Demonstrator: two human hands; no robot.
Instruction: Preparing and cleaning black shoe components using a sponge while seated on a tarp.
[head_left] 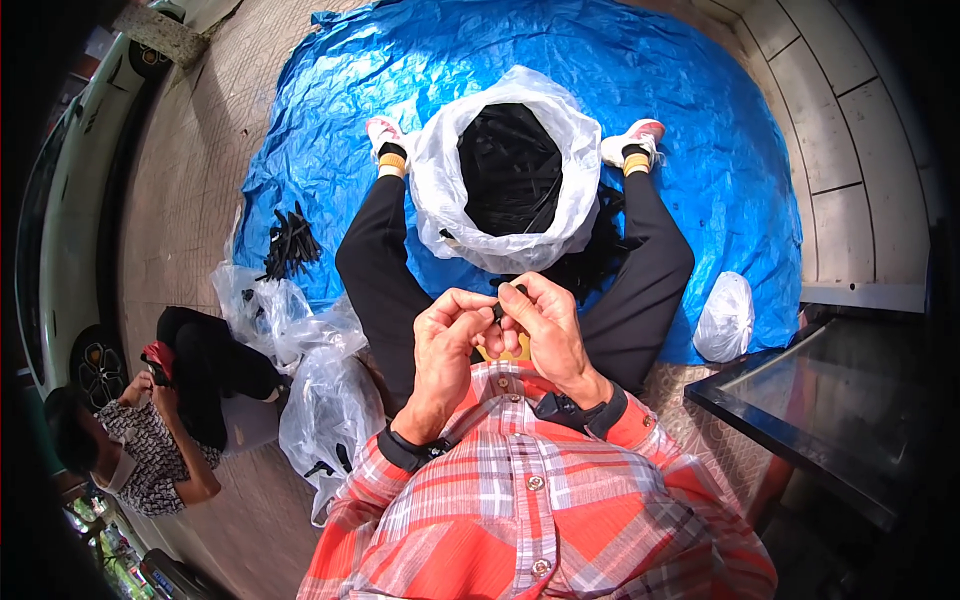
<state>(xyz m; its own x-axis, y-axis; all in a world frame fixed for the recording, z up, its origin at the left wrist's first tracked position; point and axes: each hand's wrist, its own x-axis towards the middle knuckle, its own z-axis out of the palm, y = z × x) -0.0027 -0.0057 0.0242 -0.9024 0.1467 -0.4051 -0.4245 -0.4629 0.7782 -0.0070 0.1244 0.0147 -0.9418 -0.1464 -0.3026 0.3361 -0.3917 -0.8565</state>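
Observation:
Close together in front of my body, my left hand [447, 340] and my right hand [548, 335] both pinch a small black piece [499, 308], its kind too hidden by the fingers to name. Just beyond them, between my feet, stands a large white plastic bag [438, 195] with its mouth wide. Many thin black strips [510, 170] fill it. More black strips [590, 260] lie against the bag's near right side, beside my right leg. A separate bundle of black strips [291, 243] rests on the sheet to my left.
A crinkled blue tarp [700, 150] lies under everything. Clear plastic bags [325, 410] slump at my left. A tied white bag [725, 318] sits on the right near a dark glossy table [800, 400]. At left another person [150, 430] sits near a parked car [85, 210].

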